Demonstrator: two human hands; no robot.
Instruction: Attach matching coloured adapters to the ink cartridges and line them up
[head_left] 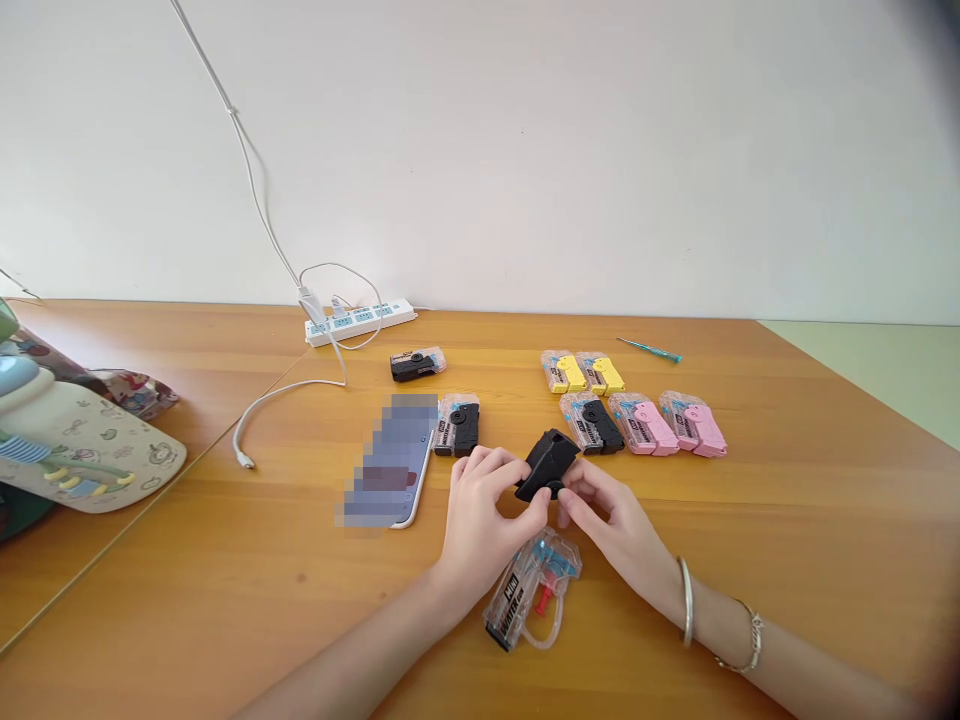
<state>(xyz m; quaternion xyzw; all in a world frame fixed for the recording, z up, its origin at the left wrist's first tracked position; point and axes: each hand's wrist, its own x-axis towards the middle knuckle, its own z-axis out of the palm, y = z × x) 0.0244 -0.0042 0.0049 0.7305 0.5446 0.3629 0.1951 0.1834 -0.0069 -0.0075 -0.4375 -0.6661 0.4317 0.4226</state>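
Note:
My left hand [480,510] and my right hand [611,520] both grip a small black plastic part [547,462] just above the wooden table [787,520], fingers pinched on its lower end. Directly below them lies a clear mini water gun body [529,590] with a blue and red trigger piece inside. Two bracelets circle my right wrist.
Beyond my hands lie small toy water guns: two yellow [581,372], two pink [671,425], black ones [592,422], [457,425], [416,363]. A phone [394,462] lies left of them. A power strip [360,322], a cable [277,400], a blue screwdriver [649,349] and a patterned bag [75,440] also show.

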